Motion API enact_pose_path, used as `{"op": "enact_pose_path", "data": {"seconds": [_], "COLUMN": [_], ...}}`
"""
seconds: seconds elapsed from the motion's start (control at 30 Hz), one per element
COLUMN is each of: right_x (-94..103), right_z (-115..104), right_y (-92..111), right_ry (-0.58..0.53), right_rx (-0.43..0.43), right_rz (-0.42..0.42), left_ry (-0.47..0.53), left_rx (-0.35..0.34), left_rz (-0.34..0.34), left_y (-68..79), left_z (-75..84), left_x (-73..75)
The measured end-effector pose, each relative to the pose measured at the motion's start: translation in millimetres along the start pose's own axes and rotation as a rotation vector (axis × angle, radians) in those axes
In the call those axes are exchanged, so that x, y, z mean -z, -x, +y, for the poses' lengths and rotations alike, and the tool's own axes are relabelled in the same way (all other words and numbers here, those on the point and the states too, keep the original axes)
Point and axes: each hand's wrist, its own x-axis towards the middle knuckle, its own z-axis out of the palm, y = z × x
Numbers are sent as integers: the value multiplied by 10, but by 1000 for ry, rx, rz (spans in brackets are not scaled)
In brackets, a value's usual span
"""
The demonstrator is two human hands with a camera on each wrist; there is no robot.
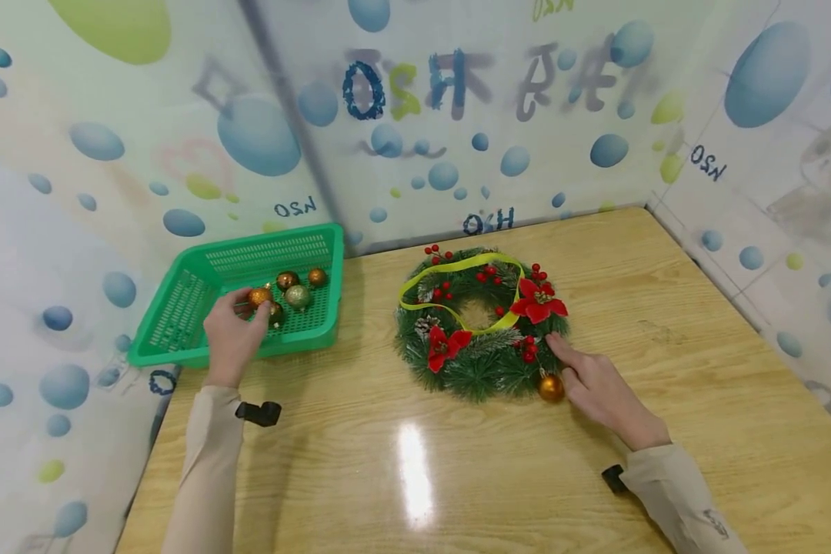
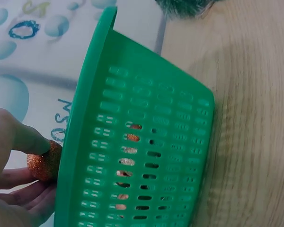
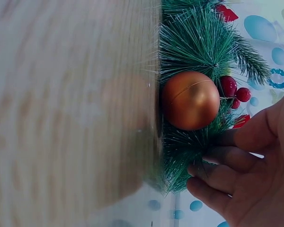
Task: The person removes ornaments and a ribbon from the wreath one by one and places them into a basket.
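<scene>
Over the green basket (image 1: 305,339), my left hand (image 1: 235,335) pinches an orange glitter ball ornament (image 2: 43,161) between thumb and fingers. Several more gold, bronze and pale-green balls lie in the basket, among them a pale glitter ball (image 1: 298,297). A green pine wreath (image 1: 481,373) lies flat on the table, with red flowers (image 1: 446,348), red berries and a yellow ribbon (image 1: 457,265). At the wreath's right edge my right hand (image 1: 599,388) holds the needles, its fingertips partly hidden among them. Close to that hand, a smooth orange ball (image 3: 191,100) hangs on the wreath's near edge.
The wooden table (image 1: 346,462) stands against a wall with a blue bubble print (image 1: 415,146). The basket's left end reaches past the table's left edge. Black straps with small devices (image 1: 259,413) are on both wrists.
</scene>
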Motion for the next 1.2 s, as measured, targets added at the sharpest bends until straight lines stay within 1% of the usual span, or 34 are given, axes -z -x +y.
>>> {"op": "enact_pose_path", "data": {"seconds": [0.17,0.27,0.43,0.53,0.77,0.9,1.03,1.1,1.2], "right_x": [21,20,12,15,30,15,0,-1,5], "right_z": [-8,-8,0,-1,-7,2,5,4,1], "right_y": [26,21,14,13,13,5,-6,-8,-5], "right_ry": [3,0,-5,-4,-20,-15,-14,-15,-21], "right_rx": [2,10,18,25,21,21,22,19,13], "right_rz": [6,7,8,8,5,2,-1,-1,-2], "left_ry": [-9,-18,-8,10,57,75,88,104,142], "left_rx": [35,42,42,36,-46,-62,-71,-96,-160], "left_rz": [-23,-27,-30,-20,-8,4,-2,-12,-20], "left_y": [-64,-80,-55,-23,34,48,88,114,144], "left_z": [-4,-12,5,56,268,332,375,400,439], "left_x": [43,62,79,73,12,-16,-52,-79,-135]}}
